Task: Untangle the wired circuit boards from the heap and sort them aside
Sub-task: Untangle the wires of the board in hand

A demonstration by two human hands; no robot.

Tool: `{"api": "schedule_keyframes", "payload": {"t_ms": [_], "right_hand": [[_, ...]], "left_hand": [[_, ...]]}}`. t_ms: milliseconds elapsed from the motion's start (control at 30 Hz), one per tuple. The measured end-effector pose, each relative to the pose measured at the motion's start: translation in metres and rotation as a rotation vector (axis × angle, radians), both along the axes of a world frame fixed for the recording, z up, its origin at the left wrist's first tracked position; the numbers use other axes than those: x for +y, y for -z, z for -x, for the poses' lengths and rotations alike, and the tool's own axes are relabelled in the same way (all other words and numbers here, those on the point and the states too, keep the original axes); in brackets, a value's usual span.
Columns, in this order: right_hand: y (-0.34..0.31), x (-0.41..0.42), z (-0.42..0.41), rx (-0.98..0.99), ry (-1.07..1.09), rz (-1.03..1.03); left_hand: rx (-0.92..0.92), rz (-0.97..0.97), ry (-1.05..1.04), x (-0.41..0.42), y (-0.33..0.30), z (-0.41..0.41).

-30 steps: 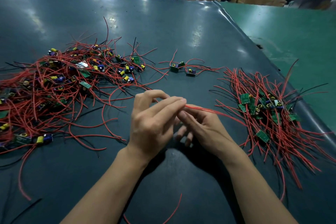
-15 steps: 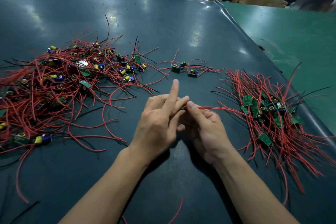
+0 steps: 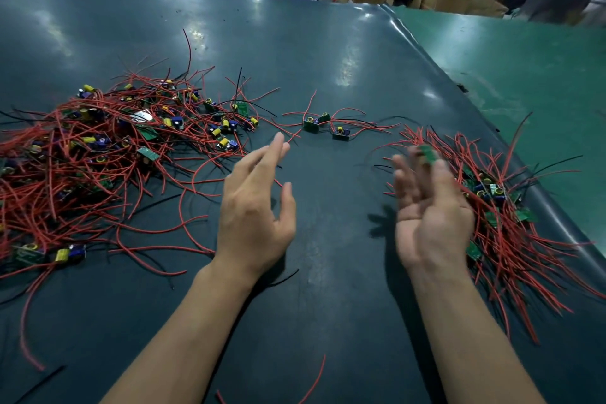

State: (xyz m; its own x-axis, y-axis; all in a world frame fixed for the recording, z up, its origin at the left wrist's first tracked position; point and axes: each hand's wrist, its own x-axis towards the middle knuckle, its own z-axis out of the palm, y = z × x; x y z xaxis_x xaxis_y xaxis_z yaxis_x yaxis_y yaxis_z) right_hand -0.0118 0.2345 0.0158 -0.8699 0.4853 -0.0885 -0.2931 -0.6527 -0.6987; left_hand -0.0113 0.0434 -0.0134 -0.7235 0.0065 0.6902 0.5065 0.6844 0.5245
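Left hand (image 3: 255,207) spread, holding nothing, right of the tangled heap (image 3: 108,157), right hand (image 3: 429,207) blurred, fingers extended — a green board (image 3: 428,154) at its fingertips, sorted pile (image 3: 511,207) just beyond.

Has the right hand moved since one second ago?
Yes. The right hand has moved rightward, away from the left hand, toward the sorted pile.

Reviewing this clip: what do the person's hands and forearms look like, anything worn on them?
Both forearms are bare as far as the frame shows, with no sleeves in view. The left hand and right hand wear no gloves, rings, watch or wristband. The right hand is motion-blurred.
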Motion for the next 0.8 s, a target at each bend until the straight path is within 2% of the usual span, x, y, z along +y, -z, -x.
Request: {"api": "schedule_keyframes", "payload": {"t_ms": [67,133,233,300,467,567,667,800], "right_hand": [[0.000,0.016,0.000,-0.001,0.097,0.143],[0.002,0.023,0.000,-0.043,0.095,0.266],[0.005,0.022,-0.001,-0.115,0.050,0.322],[0.006,0.021,-0.001,-0.143,0.009,0.320],[0.004,0.010,-0.003,-0.249,-0.214,0.141],[0.006,-0.002,-0.005,-0.286,-0.333,-0.026],[0.007,-0.008,-0.007,-0.278,-0.392,-0.144],[0.007,-0.010,-0.009,-0.250,-0.434,-0.231]], "left_hand": [[-0.004,-0.021,-0.025,-0.001,0.001,0.001],[-0.025,-0.026,-0.036,0.000,0.001,0.001],[-0.066,0.020,-0.111,-0.004,0.002,0.002],[-0.125,0.082,-0.241,-0.010,0.000,0.003],[-0.369,0.174,-0.627,-0.034,0.001,0.008],[-0.580,0.215,-0.707,-0.046,0.004,0.010],[-0.535,0.200,-0.695,-0.049,0.004,0.010],[-0.389,0.063,-0.652,-0.051,-0.003,0.009]]}}
